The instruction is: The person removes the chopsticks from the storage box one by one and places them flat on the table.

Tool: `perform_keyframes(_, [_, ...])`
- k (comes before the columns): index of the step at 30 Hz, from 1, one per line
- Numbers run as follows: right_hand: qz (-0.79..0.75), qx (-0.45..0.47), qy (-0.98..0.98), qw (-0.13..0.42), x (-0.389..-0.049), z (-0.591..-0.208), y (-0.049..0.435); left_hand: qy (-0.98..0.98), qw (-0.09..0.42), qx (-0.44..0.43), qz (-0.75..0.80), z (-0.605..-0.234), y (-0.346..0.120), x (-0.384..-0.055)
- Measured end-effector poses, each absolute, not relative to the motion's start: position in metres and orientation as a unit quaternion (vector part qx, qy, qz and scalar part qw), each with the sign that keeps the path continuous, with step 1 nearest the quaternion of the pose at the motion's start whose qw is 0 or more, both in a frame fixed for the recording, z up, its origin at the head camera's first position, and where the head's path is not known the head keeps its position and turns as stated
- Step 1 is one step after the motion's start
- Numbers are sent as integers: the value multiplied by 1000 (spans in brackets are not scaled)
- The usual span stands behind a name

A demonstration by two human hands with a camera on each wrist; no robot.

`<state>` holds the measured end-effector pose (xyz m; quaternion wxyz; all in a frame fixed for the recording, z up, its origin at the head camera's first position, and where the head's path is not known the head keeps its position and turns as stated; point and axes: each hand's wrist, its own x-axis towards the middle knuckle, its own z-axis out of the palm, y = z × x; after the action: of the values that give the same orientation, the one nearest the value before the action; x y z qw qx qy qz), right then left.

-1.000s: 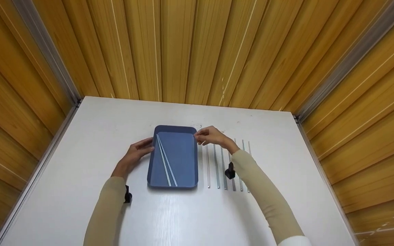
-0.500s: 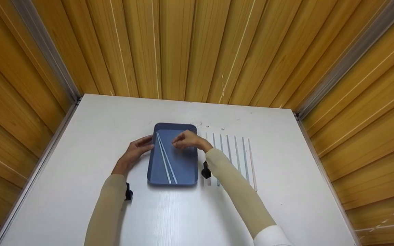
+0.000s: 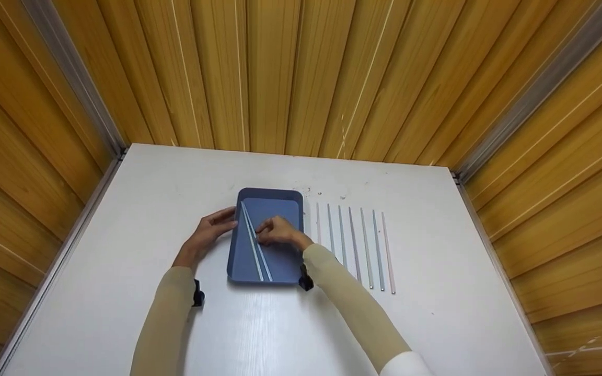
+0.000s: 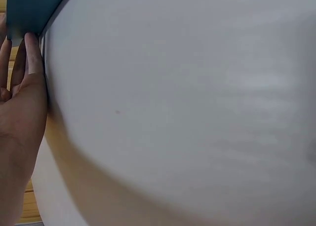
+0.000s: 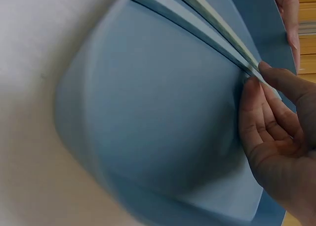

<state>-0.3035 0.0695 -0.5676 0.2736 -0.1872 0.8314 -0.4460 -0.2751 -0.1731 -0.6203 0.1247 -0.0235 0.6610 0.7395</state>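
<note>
A blue rectangular tray [image 3: 285, 266] lies on the white table in the head view. Two pale, tapering chopsticks [image 3: 255, 257] rest in its left half, close together at the far end and spread apart at the near end. My right hand [image 3: 278, 231] reaches into the tray; in the right wrist view its thumb and fingertips pinch the right-hand chopstick [image 5: 207, 37]. Outside the left wall, my left hand [image 3: 208, 233] touches the tray with fingers and thumb extended. The left wrist view shows these straight fingers [image 4: 33, 55] against the tray's side [image 4: 30, 11].
Several more chopsticks [image 3: 365, 245] lie side by side on the table [image 3: 437, 250], right of the tray. My right forearm [image 3: 356, 303] crosses over some near ends. Small specks [image 3: 343, 197] dot the table behind them. Wood-patterned walls [image 3: 275, 78] enclose the back and sides.
My right hand has moved left from beside the tray's right rim, over the tray, and down onto the right-hand chopstick. My left hand stays at the tray's left wall.
</note>
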Motion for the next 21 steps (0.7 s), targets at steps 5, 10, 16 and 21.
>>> perform_keyframes(5, [-448, -187, 840, 241, -301, -573, 69, 663, 119, -21, 739, -619, -173, -276])
perform_keyframes(10, [-432, -211, 856, 192, -301, -577, 67, 665, 115, -9, 738, -618, -174, -277])
perform_keyframes(16, [-418, -194, 870, 177, -295, -574, 63, 666, 119, -26, 736, -620, -173, -276])
perform_keyframes(21, [-408, -157, 887, 148, -291, -577, 60, 662, 124, -29, 739, -622, -172, -276])
